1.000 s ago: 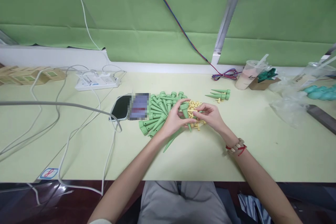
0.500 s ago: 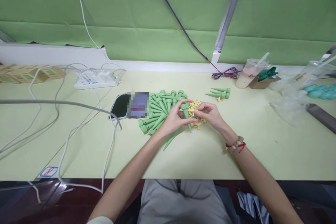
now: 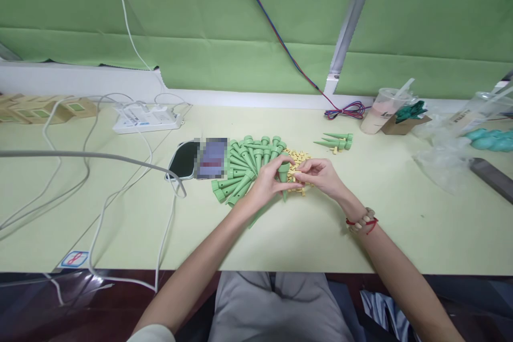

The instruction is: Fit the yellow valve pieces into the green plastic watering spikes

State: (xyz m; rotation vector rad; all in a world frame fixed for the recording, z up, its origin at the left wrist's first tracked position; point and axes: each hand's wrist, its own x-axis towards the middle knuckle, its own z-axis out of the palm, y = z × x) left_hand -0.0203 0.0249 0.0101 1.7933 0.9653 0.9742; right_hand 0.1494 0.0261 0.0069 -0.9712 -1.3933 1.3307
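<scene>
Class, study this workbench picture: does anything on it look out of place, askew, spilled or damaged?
Nothing looks damaged or spilled. The left hand holds one green spike while the right hand meets it over the yellow parts. One oddity: white cables sprawl loosely and hang over the table front edge.

No legible text (cup [image 3: 380, 112] print too blurred)

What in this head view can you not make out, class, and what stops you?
- Phone screen: blurred over.
- Yellow bits: too small to tell their shape; the right hand covers part of the pile.
- Spike in the left hand: fingers hide its middle.
- Dark bar: cut by the right edge.
</scene>
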